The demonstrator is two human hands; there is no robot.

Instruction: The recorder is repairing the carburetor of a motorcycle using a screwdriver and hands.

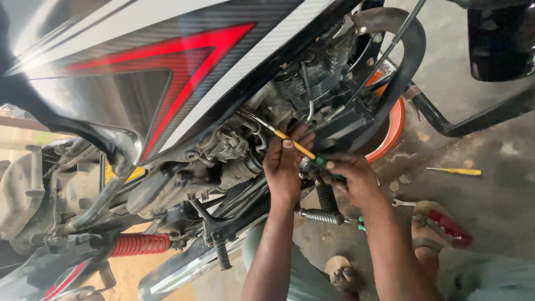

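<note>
The left grip [282, 167] pinches the yellow shaft of a screwdriver [294, 143]; the right grip [352, 177] is wrapped around its green handle, its metal tip buried in the greasy grey engine [262, 120]. Black hoses and the glossy black, red and white tank [167, 72] crowd the spot. A ribbed footpeg [320, 215], red coil spring [139, 244], second yellow screwdriver [454, 171] and spanner [402, 203] lie near on the concrete floor [490, 150].

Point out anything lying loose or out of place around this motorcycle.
Two tools lie loose on the concrete floor: a yellow screwdriver and a small wrench close to the sandalled foot. Otherwise nothing stands out; both hands, left and right, hold a yellow-shafted screwdriver at the engine.
</note>
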